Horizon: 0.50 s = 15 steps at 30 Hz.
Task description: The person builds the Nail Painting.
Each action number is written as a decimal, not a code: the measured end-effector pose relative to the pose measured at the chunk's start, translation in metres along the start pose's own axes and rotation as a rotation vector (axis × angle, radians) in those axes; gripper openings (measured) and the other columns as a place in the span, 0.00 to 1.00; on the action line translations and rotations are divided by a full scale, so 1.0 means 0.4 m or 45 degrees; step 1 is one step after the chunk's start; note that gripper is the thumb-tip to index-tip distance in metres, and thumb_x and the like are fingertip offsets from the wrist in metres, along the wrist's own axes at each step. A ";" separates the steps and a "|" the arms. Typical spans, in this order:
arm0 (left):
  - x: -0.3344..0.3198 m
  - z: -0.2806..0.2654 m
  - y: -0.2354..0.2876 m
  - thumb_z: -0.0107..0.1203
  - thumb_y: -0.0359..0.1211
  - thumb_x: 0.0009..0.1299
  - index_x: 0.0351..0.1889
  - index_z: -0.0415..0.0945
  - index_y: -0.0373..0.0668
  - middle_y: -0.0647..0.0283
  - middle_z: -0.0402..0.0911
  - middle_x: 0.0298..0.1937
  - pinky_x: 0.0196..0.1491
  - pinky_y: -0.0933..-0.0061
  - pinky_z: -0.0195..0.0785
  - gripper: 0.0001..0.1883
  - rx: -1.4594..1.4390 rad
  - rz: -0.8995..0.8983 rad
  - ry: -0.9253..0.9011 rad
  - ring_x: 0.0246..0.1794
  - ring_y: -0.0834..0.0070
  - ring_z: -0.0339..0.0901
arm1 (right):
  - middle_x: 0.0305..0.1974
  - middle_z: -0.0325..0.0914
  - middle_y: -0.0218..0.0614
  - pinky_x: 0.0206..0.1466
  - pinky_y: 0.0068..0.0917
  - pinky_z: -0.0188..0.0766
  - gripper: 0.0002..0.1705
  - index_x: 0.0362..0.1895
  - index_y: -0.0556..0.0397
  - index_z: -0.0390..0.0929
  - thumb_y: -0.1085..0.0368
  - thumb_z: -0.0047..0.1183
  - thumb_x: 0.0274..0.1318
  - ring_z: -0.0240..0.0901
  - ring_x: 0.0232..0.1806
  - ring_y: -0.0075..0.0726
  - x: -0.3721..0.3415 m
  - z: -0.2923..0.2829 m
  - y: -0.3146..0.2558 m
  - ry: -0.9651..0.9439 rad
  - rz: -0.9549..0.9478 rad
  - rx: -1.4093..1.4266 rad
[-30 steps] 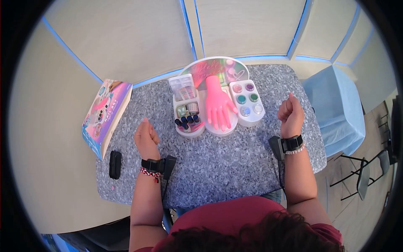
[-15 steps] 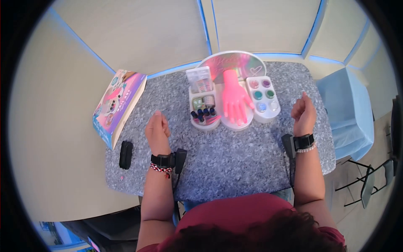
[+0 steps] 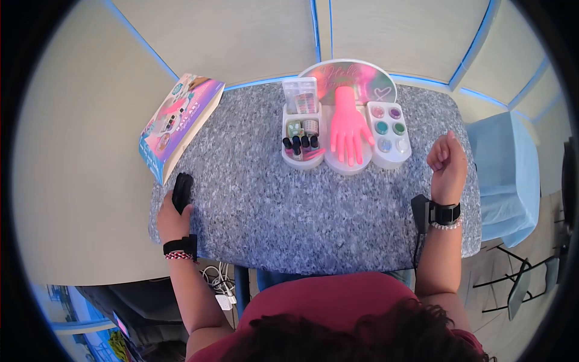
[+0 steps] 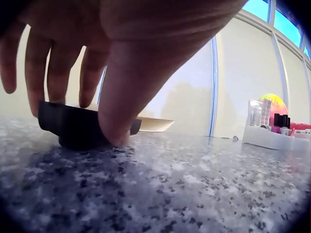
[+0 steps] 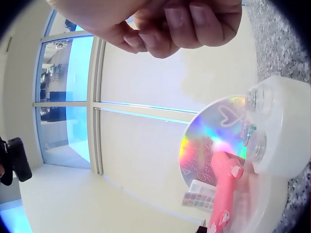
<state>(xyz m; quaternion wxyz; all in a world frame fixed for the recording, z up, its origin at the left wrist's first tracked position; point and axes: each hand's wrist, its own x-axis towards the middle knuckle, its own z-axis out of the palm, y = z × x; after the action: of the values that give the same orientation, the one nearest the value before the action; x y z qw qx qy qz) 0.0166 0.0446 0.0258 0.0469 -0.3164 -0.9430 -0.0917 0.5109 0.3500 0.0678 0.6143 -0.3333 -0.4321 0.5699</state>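
Observation:
In the head view, my left hand is at the table's left edge, gripping a small black case between thumb and fingers. From the left wrist, the thumb presses the near side of the case while the spread fingers reach down behind it. Off to the right, my right hand is held over the table with its fingers loosely curled and nothing in them. A pink model hand rests on a white nail-art stand, with dark-capped polish bottles to its left and glitter pots to its right.
A nail-art box leans at the table's far left, just beyond the black case. The speckled grey table stands against a pale partition. Past its right side are a blue-draped table and a folding chair.
My left hand has moved left and down onto the black case and taken hold of it. The right hand stays loosely curled. The head view has shifted slightly.

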 end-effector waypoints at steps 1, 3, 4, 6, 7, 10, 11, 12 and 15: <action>-0.006 -0.012 0.010 0.75 0.41 0.63 0.74 0.69 0.44 0.48 0.85 0.60 0.64 0.46 0.72 0.42 0.002 -0.004 -0.004 0.62 0.49 0.81 | 0.23 0.56 0.21 0.27 0.23 0.48 0.24 0.25 0.44 0.61 0.55 0.47 0.80 0.48 0.23 0.19 -0.007 0.006 -0.004 -0.042 -0.018 -0.024; -0.021 -0.025 0.052 0.74 0.38 0.64 0.75 0.68 0.43 0.48 0.86 0.58 0.63 0.49 0.73 0.41 -0.030 0.080 0.069 0.61 0.48 0.82 | 0.24 0.59 0.22 0.29 0.23 0.49 0.23 0.26 0.46 0.64 0.56 0.47 0.80 0.49 0.24 0.19 -0.020 0.013 -0.012 -0.093 -0.054 -0.075; -0.029 -0.036 0.081 0.74 0.38 0.64 0.75 0.68 0.43 0.48 0.86 0.58 0.63 0.49 0.73 0.41 -0.035 0.075 0.051 0.61 0.48 0.82 | 0.24 0.62 0.23 0.30 0.23 0.50 0.22 0.27 0.48 0.66 0.57 0.46 0.80 0.51 0.25 0.19 -0.029 0.015 -0.017 -0.140 -0.092 -0.126; -0.052 -0.083 0.158 0.73 0.35 0.64 0.76 0.66 0.43 0.49 0.87 0.56 0.62 0.54 0.74 0.42 -0.388 0.281 0.149 0.60 0.52 0.83 | 0.27 0.66 0.25 0.33 0.23 0.54 0.18 0.29 0.51 0.69 0.60 0.49 0.77 0.55 0.27 0.20 -0.065 0.033 -0.044 -0.258 -0.237 -0.288; -0.069 -0.115 0.213 0.75 0.34 0.62 0.76 0.66 0.42 0.50 0.88 0.55 0.62 0.57 0.74 0.43 -0.598 0.419 0.144 0.58 0.56 0.84 | 0.29 0.71 0.28 0.36 0.23 0.59 0.15 0.31 0.53 0.73 0.63 0.52 0.75 0.60 0.30 0.21 -0.085 0.048 -0.062 -0.382 -0.395 -0.429; -0.136 -0.239 0.369 0.79 0.31 0.56 0.78 0.65 0.42 0.56 0.88 0.54 0.65 0.64 0.70 0.49 -1.088 0.671 -0.057 0.55 0.68 0.84 | 0.44 0.77 0.34 0.49 0.27 0.68 0.08 0.45 0.57 0.79 0.69 0.61 0.64 0.70 0.42 0.28 -0.155 0.121 -0.125 -0.643 -0.595 -0.618; -0.163 -0.288 0.412 0.78 0.32 0.57 0.80 0.62 0.39 0.52 0.86 0.58 0.69 0.63 0.66 0.52 -1.178 0.749 -0.173 0.60 0.66 0.82 | 0.50 0.79 0.36 0.52 0.29 0.70 0.14 0.50 0.57 0.79 0.70 0.65 0.61 0.72 0.46 0.31 -0.175 0.143 -0.141 -0.681 -0.646 -0.620; -0.188 -0.333 0.446 0.77 0.33 0.57 0.82 0.58 0.35 0.49 0.84 0.61 0.73 0.63 0.63 0.55 -1.272 0.815 -0.287 0.65 0.65 0.80 | 0.58 0.76 0.47 0.55 0.30 0.71 0.29 0.61 0.60 0.73 0.61 0.66 0.60 0.73 0.50 0.34 -0.183 0.150 -0.150 -0.757 -0.713 -0.610; -0.232 -0.401 0.506 0.80 0.41 0.55 0.81 0.56 0.29 0.42 0.81 0.62 0.70 0.56 0.71 0.60 -1.464 0.975 -0.352 0.66 0.60 0.80 | 0.73 0.67 0.64 0.65 0.37 0.72 0.61 0.82 0.63 0.52 0.43 0.71 0.56 0.75 0.62 0.43 -0.200 0.178 -0.190 -0.872 -0.770 -0.507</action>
<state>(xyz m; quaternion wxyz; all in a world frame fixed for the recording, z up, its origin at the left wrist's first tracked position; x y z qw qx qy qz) 0.2177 0.1159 0.1984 -0.2191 -0.6094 -0.5646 -0.5117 0.4792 0.2552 0.1530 0.4995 -0.0976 -0.7867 0.3494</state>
